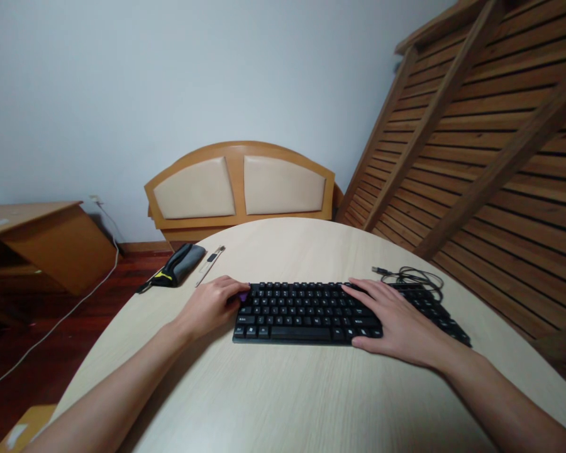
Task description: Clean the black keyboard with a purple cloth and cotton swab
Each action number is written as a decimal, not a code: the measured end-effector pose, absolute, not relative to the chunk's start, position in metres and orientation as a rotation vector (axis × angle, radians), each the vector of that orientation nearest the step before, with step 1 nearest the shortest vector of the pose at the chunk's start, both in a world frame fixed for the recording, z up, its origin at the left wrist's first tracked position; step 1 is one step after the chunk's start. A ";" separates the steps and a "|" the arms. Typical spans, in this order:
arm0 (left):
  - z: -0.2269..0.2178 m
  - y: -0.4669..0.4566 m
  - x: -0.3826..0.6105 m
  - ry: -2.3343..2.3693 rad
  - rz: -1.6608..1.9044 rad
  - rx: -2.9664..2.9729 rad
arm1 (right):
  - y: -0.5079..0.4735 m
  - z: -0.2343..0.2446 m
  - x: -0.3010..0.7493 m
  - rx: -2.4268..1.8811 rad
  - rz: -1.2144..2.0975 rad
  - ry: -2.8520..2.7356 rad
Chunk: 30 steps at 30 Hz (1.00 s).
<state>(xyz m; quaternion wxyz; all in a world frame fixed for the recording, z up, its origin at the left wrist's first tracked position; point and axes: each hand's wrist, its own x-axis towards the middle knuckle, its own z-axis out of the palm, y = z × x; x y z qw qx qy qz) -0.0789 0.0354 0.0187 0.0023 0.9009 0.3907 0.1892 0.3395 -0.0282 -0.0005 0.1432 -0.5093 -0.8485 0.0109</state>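
Observation:
A black keyboard [306, 311] lies flat on the round, pale wooden table [273, 396]. At its upper left corner, my left hand [219, 302] is closed in a pinch on a small purple thing [244, 294]. Most of that thing is hidden by the fingers, so its kind does not show. My right hand [391, 318] spans the keyboard's right part, thumb at the front edge and fingers stretched to the back edge, holding it. The palm covers some of the keys there.
Behind the keyboard's right end lies its coiled black cable [412, 277] with a USB plug. A dark grey and yellow pouch [179, 264] and a slim pale tool [210, 264] rest at the table's left. Beyond stand a padded headboard [238, 151] and leaning wooden slats [476, 132].

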 end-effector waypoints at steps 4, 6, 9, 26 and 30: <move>0.028 0.034 -0.082 1.097 0.460 2.916 | -0.028 -0.002 0.340 -1.461 0.040 -2.432; 0.034 0.033 -0.082 1.050 0.421 2.932 | -0.028 -0.002 0.340 -1.456 0.045 -2.426; 0.040 0.031 -0.082 1.000 0.385 2.944 | -0.028 -0.002 0.340 -1.455 0.046 -2.424; 0.023 0.036 -0.079 0.838 0.647 2.955 | -0.028 -0.001 0.341 -1.437 0.034 -2.442; 0.032 0.032 -0.077 0.910 0.498 2.952 | -0.028 -0.002 0.341 -1.420 0.038 -2.435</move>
